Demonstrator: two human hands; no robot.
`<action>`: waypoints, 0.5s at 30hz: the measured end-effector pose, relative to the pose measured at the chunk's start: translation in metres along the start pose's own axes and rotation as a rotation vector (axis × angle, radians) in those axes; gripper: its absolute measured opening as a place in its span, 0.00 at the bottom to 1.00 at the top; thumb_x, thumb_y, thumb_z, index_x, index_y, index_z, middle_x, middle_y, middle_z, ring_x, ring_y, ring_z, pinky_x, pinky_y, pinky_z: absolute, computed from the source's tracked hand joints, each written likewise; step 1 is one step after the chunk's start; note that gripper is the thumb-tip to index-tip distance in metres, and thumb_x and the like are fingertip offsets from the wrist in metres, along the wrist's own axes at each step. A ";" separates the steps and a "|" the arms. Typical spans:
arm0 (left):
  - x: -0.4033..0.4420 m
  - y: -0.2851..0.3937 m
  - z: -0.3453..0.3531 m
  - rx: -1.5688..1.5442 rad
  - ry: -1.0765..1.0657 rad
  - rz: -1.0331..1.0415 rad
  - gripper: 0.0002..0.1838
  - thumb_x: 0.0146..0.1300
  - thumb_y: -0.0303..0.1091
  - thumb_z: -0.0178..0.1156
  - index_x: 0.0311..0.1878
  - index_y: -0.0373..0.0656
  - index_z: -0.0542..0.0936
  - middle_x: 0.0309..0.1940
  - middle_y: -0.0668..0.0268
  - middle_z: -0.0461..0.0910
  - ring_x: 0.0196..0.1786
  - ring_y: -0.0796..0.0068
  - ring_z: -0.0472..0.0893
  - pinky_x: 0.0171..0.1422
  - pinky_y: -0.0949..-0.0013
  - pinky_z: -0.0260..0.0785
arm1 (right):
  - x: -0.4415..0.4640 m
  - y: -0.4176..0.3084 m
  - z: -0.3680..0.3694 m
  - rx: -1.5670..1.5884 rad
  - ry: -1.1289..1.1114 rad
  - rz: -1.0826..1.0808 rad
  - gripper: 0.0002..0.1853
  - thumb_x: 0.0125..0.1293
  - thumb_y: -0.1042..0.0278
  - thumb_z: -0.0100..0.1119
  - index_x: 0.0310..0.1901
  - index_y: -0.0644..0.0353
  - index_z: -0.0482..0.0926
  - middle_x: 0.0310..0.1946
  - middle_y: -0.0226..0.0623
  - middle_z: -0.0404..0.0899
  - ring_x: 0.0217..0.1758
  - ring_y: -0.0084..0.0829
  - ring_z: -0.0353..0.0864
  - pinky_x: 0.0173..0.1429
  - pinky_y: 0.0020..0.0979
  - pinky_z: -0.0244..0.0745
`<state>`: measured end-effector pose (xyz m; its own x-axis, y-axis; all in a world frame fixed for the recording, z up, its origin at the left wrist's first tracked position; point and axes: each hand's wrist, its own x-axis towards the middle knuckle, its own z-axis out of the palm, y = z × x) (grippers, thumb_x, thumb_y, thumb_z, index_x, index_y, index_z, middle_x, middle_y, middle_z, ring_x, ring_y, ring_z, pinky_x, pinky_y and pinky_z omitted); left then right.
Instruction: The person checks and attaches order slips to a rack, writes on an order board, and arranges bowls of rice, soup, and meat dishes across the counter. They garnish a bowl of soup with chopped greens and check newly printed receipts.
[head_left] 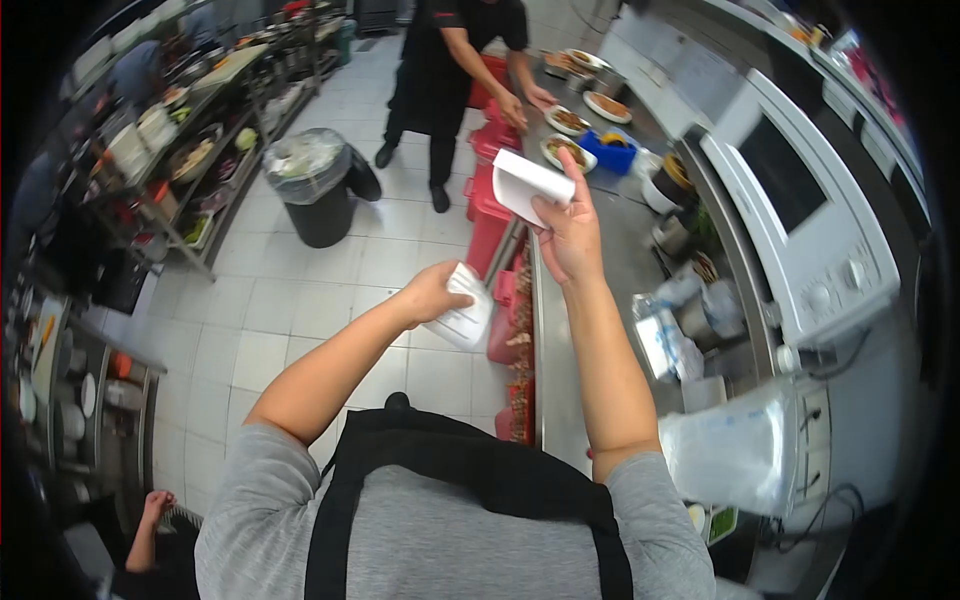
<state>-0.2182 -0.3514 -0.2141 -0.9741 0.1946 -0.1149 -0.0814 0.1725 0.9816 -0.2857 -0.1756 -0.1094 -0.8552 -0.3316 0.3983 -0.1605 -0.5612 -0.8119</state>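
My left hand is closed on a white paper slip with faint dark lines of print. It is held over the floor beside the counter, below and left of my other hand. Raised above the counter's edge, my right hand grips a white folded paper between thumb and fingers. Its printed side, if any, does not show. Beyond that hand, plates of food and a blue container stand on the steel counter.
A co-worker in black reaches toward the plates. Red bins line the counter's left side. A microwave is on the right, above pots and plastic bags. A lined trash bin stands on the tiled floor; loaded shelves are left.
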 end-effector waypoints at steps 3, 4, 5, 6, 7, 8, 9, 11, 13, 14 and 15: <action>-0.026 -0.028 -0.055 -0.072 0.348 0.022 0.17 0.58 0.26 0.60 0.51 0.36 0.76 0.41 0.60 0.80 0.38 0.76 0.78 0.45 0.70 0.71 | 0.029 0.036 0.038 0.071 -0.061 0.128 0.37 0.57 0.87 0.52 0.68 0.54 0.55 0.48 0.43 0.77 0.49 0.28 0.78 0.52 0.28 0.73; -0.033 -0.035 -0.075 -0.085 0.417 0.053 0.17 0.59 0.27 0.59 0.52 0.36 0.75 0.41 0.61 0.80 0.38 0.77 0.77 0.45 0.71 0.71 | 0.040 0.053 0.046 -0.124 -0.073 0.107 0.35 0.57 0.86 0.52 0.67 0.55 0.57 0.47 0.44 0.78 0.47 0.29 0.79 0.51 0.29 0.74; -0.036 -0.039 -0.094 -0.096 0.485 0.085 0.18 0.60 0.28 0.59 0.54 0.37 0.75 0.41 0.62 0.79 0.38 0.77 0.77 0.45 0.71 0.71 | 0.053 0.073 0.051 -0.319 -0.086 0.078 0.33 0.57 0.85 0.52 0.66 0.56 0.59 0.46 0.44 0.78 0.46 0.29 0.80 0.49 0.29 0.74; -0.038 -0.038 -0.112 -0.086 0.467 0.135 0.18 0.61 0.30 0.58 0.55 0.37 0.74 0.42 0.63 0.79 0.39 0.78 0.77 0.45 0.72 0.70 | 0.064 0.092 0.061 -0.512 -0.099 0.042 0.31 0.58 0.84 0.52 0.64 0.57 0.62 0.44 0.45 0.79 0.44 0.29 0.80 0.48 0.29 0.75; -0.042 -0.032 -0.129 -0.075 0.447 0.182 0.19 0.61 0.32 0.57 0.56 0.37 0.73 0.42 0.64 0.79 0.40 0.78 0.77 0.45 0.72 0.70 | 0.069 0.101 0.080 -0.964 -0.111 -0.217 0.26 0.57 0.81 0.51 0.59 0.59 0.68 0.42 0.46 0.81 0.41 0.35 0.83 0.44 0.32 0.76; -0.047 -0.027 -0.143 -0.065 0.426 0.223 0.20 0.62 0.33 0.57 0.56 0.38 0.73 0.42 0.65 0.79 0.40 0.79 0.76 0.45 0.73 0.69 | 0.077 0.123 0.095 -1.047 -0.152 -0.357 0.25 0.55 0.80 0.53 0.57 0.58 0.70 0.40 0.46 0.80 0.38 0.41 0.82 0.42 0.35 0.76; -0.047 -0.018 -0.152 -0.003 0.489 0.309 0.20 0.64 0.40 0.55 0.56 0.39 0.73 0.42 0.67 0.79 0.41 0.79 0.77 0.45 0.73 0.69 | 0.080 0.147 0.110 -1.119 -0.247 -0.448 0.24 0.54 0.79 0.54 0.56 0.57 0.72 0.41 0.43 0.80 0.38 0.41 0.81 0.43 0.35 0.75; -0.042 -0.006 -0.179 -0.400 0.660 0.208 0.17 0.64 0.40 0.56 0.50 0.37 0.76 0.40 0.67 0.79 0.41 0.80 0.76 0.44 0.74 0.68 | 0.083 0.183 0.139 -1.200 -0.454 -0.597 0.23 0.54 0.77 0.56 0.54 0.56 0.74 0.43 0.41 0.79 0.40 0.41 0.79 0.46 0.34 0.74; -0.036 -0.003 -0.219 -0.691 0.772 0.194 0.17 0.65 0.40 0.56 0.50 0.37 0.76 0.41 0.66 0.79 0.42 0.79 0.77 0.44 0.74 0.69 | 0.088 0.209 0.164 -1.221 -0.659 -0.711 0.21 0.53 0.73 0.59 0.52 0.55 0.76 0.47 0.40 0.78 0.44 0.39 0.76 0.49 0.32 0.71; -0.032 -0.018 -0.244 -0.743 0.746 0.288 0.18 0.65 0.39 0.55 0.52 0.37 0.74 0.42 0.64 0.79 0.43 0.77 0.78 0.45 0.73 0.72 | 0.095 0.215 0.174 -1.154 -0.653 -0.688 0.20 0.53 0.72 0.60 0.50 0.56 0.77 0.49 0.40 0.76 0.47 0.39 0.75 0.51 0.32 0.70; -0.034 -0.018 -0.266 -0.786 0.716 0.268 0.18 0.64 0.37 0.56 0.53 0.36 0.73 0.43 0.63 0.79 0.43 0.75 0.79 0.45 0.72 0.73 | 0.102 0.214 0.183 -1.091 -0.646 -0.660 0.19 0.52 0.70 0.61 0.49 0.56 0.78 0.52 0.40 0.74 0.49 0.39 0.73 0.53 0.32 0.69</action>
<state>-0.2401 -0.6176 -0.1878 -0.8565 -0.5159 -0.0174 0.2875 -0.5048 0.8140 -0.3169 -0.4684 -0.1640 -0.1529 -0.6914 0.7061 -0.9792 0.0095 -0.2028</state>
